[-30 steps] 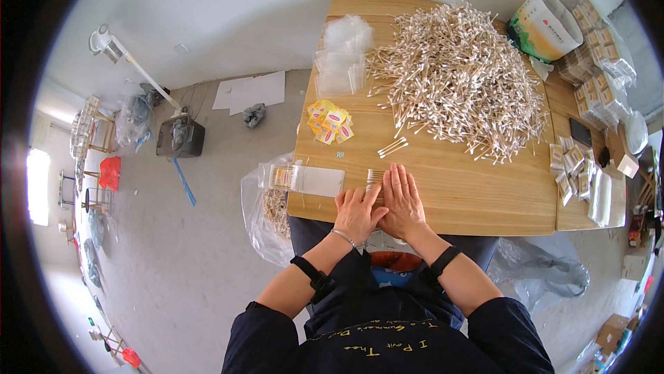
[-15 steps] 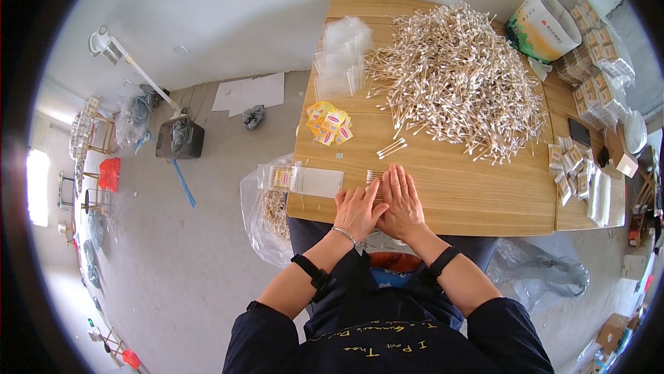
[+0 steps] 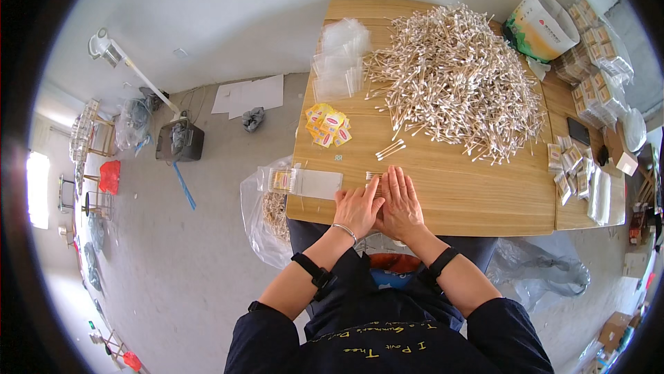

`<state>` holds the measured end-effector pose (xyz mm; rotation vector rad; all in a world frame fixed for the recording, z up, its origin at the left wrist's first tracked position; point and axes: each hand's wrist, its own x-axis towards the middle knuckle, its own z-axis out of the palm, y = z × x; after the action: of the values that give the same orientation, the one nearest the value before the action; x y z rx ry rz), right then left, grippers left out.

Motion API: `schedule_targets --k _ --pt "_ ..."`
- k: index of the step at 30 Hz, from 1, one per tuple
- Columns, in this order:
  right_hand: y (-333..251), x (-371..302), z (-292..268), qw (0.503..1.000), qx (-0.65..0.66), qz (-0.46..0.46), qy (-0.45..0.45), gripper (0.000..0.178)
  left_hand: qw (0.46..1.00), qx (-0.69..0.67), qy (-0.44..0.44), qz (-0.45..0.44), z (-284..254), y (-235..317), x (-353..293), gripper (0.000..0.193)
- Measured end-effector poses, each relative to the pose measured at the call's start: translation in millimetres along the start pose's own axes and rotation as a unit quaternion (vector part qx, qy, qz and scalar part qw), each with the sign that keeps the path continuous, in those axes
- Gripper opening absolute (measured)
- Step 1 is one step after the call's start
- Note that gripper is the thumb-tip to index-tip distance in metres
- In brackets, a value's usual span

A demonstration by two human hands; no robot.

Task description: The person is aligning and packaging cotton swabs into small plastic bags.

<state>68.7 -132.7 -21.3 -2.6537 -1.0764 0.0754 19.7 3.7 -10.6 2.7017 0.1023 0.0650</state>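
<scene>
swab stock on a wooden counter (image 3: pixel 477 201), part packed by the look of it. item: one row of cotton swabs (image 3: pixel 373 178), lying at the near edge, mostly covered by the hands; not yet bagged, count hidden. left hand (image 3: pixel 358 209): on the row, fingers forward; whether it grips any, cannot tell. right hand (image 3: pixel 399 201): laid flat along the row's right side, fingers straight, not clenched, beside the left. apparently finished: small packets (image 3: pixel 573 161) in a loose group at the right, and wrapped stacks (image 3: pixel 603 52) behind them. at the left: a clear sleeve (image 3: pixel 282 180) with a yellow insert, by a white rectangular sheet (image 3: pixel 320 184); whether it is filled, too small to tell. unused, judging by position: yellow cards (image 3: pixel 328 125), fanned in a pile; clear sleeves (image 3: pixel 339 76), stacked flat. remaining: a large loose heap of swabs (image 3: pixel 460 83), far more than the row, plus a few strays (image 3: pixel 390 149) just in front of it. most sorting appears outstanding.
</scene>
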Motion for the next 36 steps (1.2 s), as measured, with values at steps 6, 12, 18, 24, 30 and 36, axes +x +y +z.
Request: schedule_targets --k 6,12,18,24,30,36 --pt "-0.2 0.4 -0.7 1.000 0.003 0.004 -0.004 0.083 1.000 -0.019 -0.006 0.009 -0.4 -1.9 0.2 0.047" --pt "-0.1 -0.3 0.6 1.000 0.012 0.002 0.006 0.081 1.000 -0.007 -0.005 0.002 -1.6 -0.2 3.2 0.046" --pt "-0.3 0.3 0.9 1.000 0.002 0.007 -0.005 0.081 1.000 -0.010 -0.021 -0.003 -1.9 -1.1 3.7 0.044" --pt "1.9 -0.7 1.1 1.000 0.004 -0.003 -0.003 0.091 0.999 -0.021 -0.027 -0.030 -6.7 -4.1 12.3 0.034" --pt "0.7 -1.6 -1.3 1.000 0.011 -0.003 0.011 0.099 0.986 -0.119 0.107 -0.039 -7.5 -27.7 46.9 0.019" --pt "0.3 -2.5 1.4 1.000 0.019 -0.008 0.019 0.098 0.986 -0.131 0.100 0.013 2.7 -34.0 68.4 0.009"
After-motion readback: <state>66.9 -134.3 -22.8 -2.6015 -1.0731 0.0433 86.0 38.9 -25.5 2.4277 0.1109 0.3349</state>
